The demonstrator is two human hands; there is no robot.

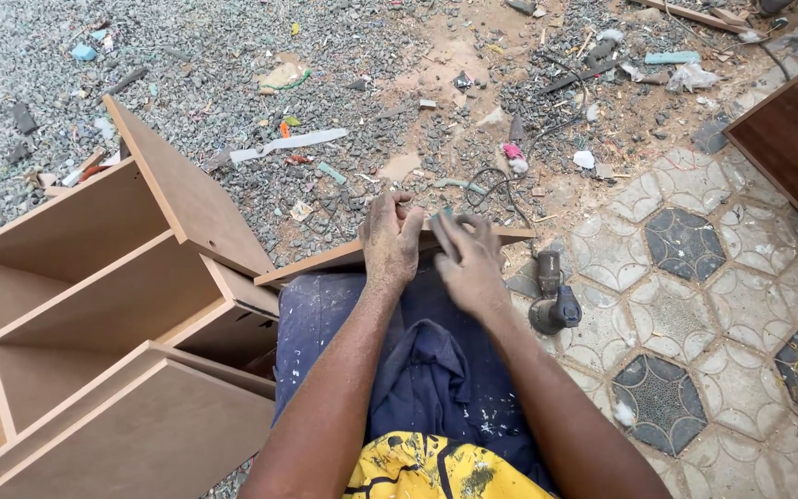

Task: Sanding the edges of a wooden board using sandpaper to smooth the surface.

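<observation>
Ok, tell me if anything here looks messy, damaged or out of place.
Yes. Scraps and offcuts litter the gravel, and a power tool lies on its side on the tiles, its cord trailing through the debris. Both hands rest on a board across the lap.

Littered gravel, patterned paving tiles, brown shelving unit

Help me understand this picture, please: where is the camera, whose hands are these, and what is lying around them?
There is one picture, taken by a camera on a person's head, looking down at their lap. The left hand and right hand both rest on the edge of a brown wooden board lying across the knees; whether the fingers truly grip it is hard to tell. Beside the right knee, a power tool lies on the patterned tiles, its cord trailing away. To the left stands an unfinished wooden cabinet. Beyond is gravel strewn with scraps.
</observation>
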